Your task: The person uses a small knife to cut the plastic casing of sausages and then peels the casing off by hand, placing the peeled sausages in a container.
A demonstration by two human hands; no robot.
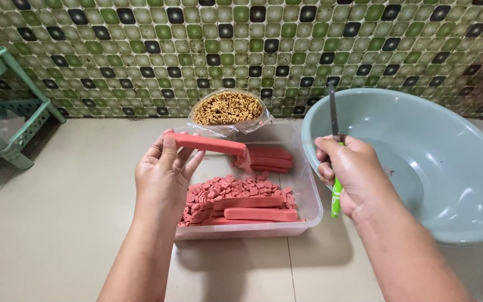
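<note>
Head view, looking down at a tiled floor with a green-and-black mosaic wall behind. Left hand (163,176) raised over the near-left corner of a clear plastic tub (308,193), fingers and thumb closed around the left end of a pink sausage stick (208,144). The stick's long axis runs left to right, nearly level, its free end pointing right toward the other hand and hanging above the tub's back half. Right hand (350,173) sits just right of the tub's rim, fist clamped on the green handle of a small knife (334,134); the blade stands upright, tip up, edge direction hard to tell. Blade and the stick's free end are near but apart, with the tub's right wall roughly below the gap. The left hand is the one on the stick; the right touches only the knife. In the tub: a heap of small pink sausage slices (225,190) on the near-left side, whole sticks (261,214) lying crosswise along the front, more sticks (269,159) stacked at the back right. Behind the tub, touching its far edge, an open clear bag of thin yellow-brown sticks (227,109), kind uncertain. To the right, a large pale blue-green basin (420,162), tilted against the wall. Far left, a mint plastic rack (6,120).
</note>
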